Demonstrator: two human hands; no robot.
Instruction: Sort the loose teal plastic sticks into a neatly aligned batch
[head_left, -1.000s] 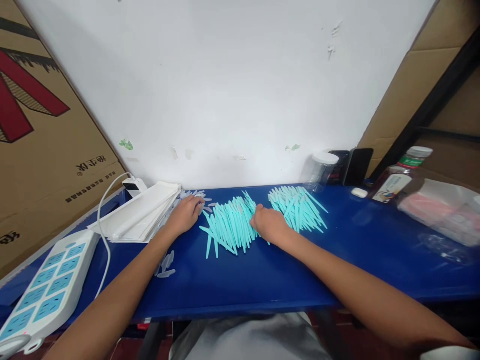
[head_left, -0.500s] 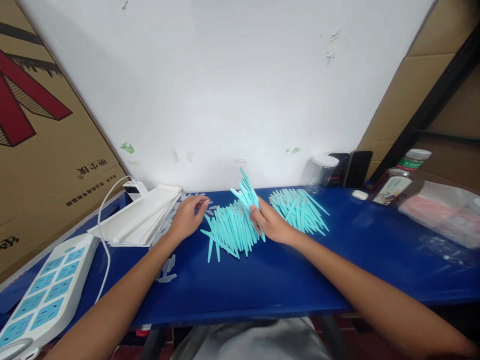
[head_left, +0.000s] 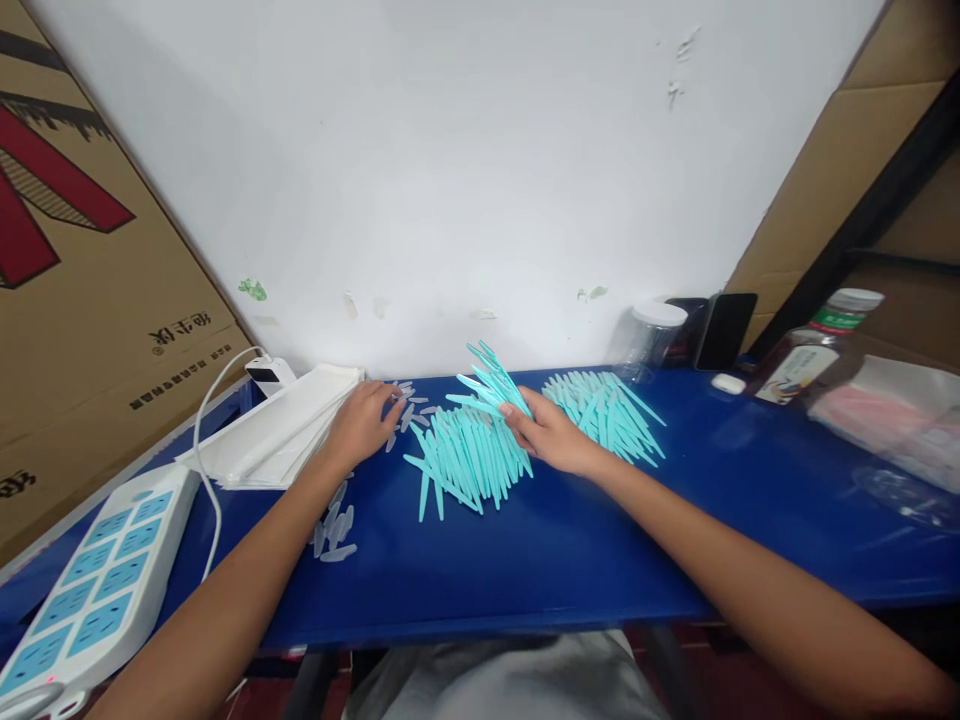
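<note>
A bunch of slim turquoise plastic sticks (head_left: 491,380) fans out from my right hand (head_left: 551,432), whose thumb and fingers are closed round their lower ends. Below and to the left of this hand, a pile of similar turquoise sticks (head_left: 469,460) lies on the blue table (head_left: 480,570). Another turquoise pile (head_left: 604,415) lies beyond my right wrist. My left hand (head_left: 364,425) is over the table with thumb and forefinger apart, beside small translucent caps (head_left: 411,408) scattered near the wall. Its far fingers are partly hidden. More translucent caps (head_left: 334,530) lie near my left forearm.
White paper-like sheets (head_left: 277,430) are stacked left of my left hand, near a white power strip (head_left: 112,580) and its cable. At the right stand a clear jar (head_left: 652,345), a dark bottle (head_left: 806,350) and a clear plastic bag (head_left: 892,410). A large cardboard box (head_left: 97,300) borders the left.
My left hand has shifted slightly left and its thumb and forefinger have parted. My right hand has moved a little right, and its bunch of sticks now leans further left.
</note>
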